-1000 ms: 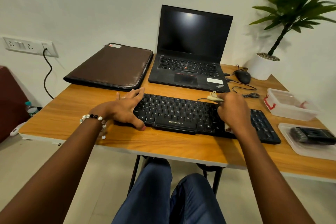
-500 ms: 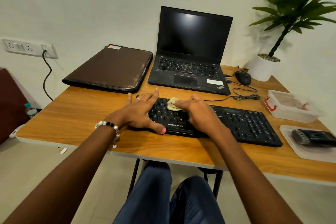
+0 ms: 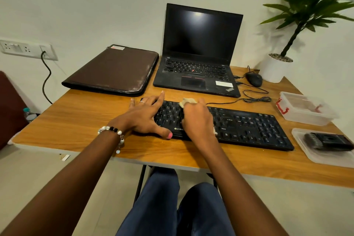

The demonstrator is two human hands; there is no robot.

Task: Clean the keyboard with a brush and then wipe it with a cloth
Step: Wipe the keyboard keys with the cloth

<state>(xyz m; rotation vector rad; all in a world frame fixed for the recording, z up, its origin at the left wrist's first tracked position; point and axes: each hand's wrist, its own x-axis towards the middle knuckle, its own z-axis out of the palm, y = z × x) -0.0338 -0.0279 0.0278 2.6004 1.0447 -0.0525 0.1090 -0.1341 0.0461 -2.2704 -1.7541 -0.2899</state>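
Keyboard (image 3: pixel 247 126), black and wired, is lying across the front of the wooden surface (image 3: pixel 76 120), just ahead of an open laptop (image 3: pixel 199 53) and beside a brown sleeve (image 3: pixel 113 71). A person's left hand (image 3: pixel 145 119) is resting flat on the keyboard's left end, fingers straight and spread, thumb pressing at the front edge, steadying it. The right hand (image 3: pixel 197 120) is curling its grip round a pale cloth (image 3: pixel 186 101) and pressing it onto the keys left of centre; bits of cloth are showing past the fingertips and below the heel of the hand. The brush (image 3: pixel 325 140) is lying apart in a clear lid (image 3: pixel 302 151) at the right edge, next to a clear box (image 3: pixel 304 109) with red clasps, which suggests the wiping stage is under way. Risks from here look modest: hard pressure could be snagging the cloth on a key edge and lifting a cap, and a long stroke to the right could be dragging the keyboard's cord (image 3: pixel 256 99) or nudging the mouse (image 3: pixel 253 79) behind it. Should the steadying hand be lifting, the board could be sliding toward the near edge.
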